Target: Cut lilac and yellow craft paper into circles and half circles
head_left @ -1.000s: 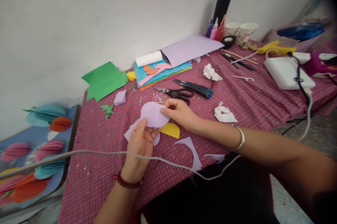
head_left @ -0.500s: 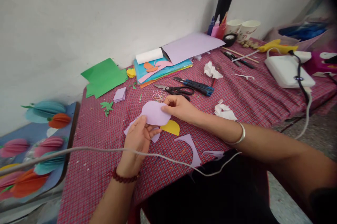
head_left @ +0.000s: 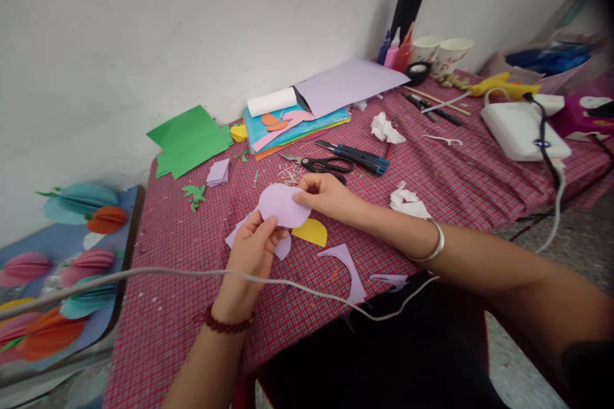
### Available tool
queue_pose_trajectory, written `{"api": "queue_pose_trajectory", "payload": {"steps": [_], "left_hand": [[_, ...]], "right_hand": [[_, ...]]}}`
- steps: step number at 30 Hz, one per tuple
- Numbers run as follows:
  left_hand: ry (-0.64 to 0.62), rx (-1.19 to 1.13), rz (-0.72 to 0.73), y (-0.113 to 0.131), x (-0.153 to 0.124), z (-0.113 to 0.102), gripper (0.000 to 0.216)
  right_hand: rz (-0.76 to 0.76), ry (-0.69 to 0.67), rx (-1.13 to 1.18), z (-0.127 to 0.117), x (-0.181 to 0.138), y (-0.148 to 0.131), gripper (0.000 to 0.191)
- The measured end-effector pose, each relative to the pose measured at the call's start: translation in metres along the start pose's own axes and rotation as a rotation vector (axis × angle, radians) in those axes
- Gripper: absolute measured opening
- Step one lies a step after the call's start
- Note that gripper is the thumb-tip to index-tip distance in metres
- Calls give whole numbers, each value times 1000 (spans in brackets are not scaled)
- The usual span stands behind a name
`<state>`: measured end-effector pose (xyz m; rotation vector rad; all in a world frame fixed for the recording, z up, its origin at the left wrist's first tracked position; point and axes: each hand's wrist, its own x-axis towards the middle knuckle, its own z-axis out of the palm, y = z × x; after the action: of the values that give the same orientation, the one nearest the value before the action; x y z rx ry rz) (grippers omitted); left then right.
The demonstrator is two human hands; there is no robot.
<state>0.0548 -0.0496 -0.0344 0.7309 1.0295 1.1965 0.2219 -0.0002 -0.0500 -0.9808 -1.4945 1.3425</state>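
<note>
A rounded purple paper cutout (head_left: 283,205) is held between both hands above the table. My left hand (head_left: 254,248) pinches its lower edge with thumb and fingers. On its right edge, my right hand (head_left: 329,196) grips it between thumb and forefinger. Beneath the hands lie more purple paper pieces (head_left: 283,249), partly hidden, and a yellow half-round paper piece (head_left: 311,233). A curved purple offcut (head_left: 349,271) rests nearer the table's front edge. Just beyond my right hand are black-handled scissors (head_left: 326,164) and a blue box cutter (head_left: 357,156).
A white cable (head_left: 192,273) crosses in front of my left wrist. Green paper sheets (head_left: 192,140) and a stack of coloured paper (head_left: 307,134) lie along the wall. A white power box (head_left: 525,130) and yellow glue gun (head_left: 506,84) sit at right; paper pumpkins (head_left: 108,220) stand left.
My left thumb has shifted right along the lower edge of the purple cutout, and its fingers have drawn in. My right hand stays almost in place.
</note>
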Motion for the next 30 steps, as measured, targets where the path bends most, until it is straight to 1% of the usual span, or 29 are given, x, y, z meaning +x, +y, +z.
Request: {"api": "queue_pose_trajectory", "payload": {"steps": [3,5,7,8,9,12,14,19,21,24,26,30], "left_hand": [[19,33,9,-3,1,-1,18],[30,46,10,-4,2,-2,15],[24,50,9,-4,2,-1,15],[13,54,8,-4,2,-1,15],[0,58,8,-4,1,0,17],[-25,79,9,-4,0,2,20],[-21,112,28,-6,0,2,20],[0,205,164,-12,0,-4,20],[3,245,224,-14,0,-6,19],[22,311,305,-16,-2,-6,15],[38,326,335,-16,-3,-4,14],[27,295,316,-15,-3,-2,19]], "right_hand": [[8,4,22,1,-1,0,22],[12,22,90,3,-2,-1,18],[42,30,188,4,-2,-2,26],[69,17,232,4,-2,-2,31],[99,-12,262,4,-2,-2,32],[146,-130,269,5,-3,-1,16],[134,-170,247,5,-5,-1,12],[58,-134,180,7,-9,-5,13],[47,-141,160,8,-10,-6,16],[74,-159,171,9,-11,-7,18],[101,-151,202,9,-11,-7,18],[174,-109,337,9,-10,-9,17]]}}
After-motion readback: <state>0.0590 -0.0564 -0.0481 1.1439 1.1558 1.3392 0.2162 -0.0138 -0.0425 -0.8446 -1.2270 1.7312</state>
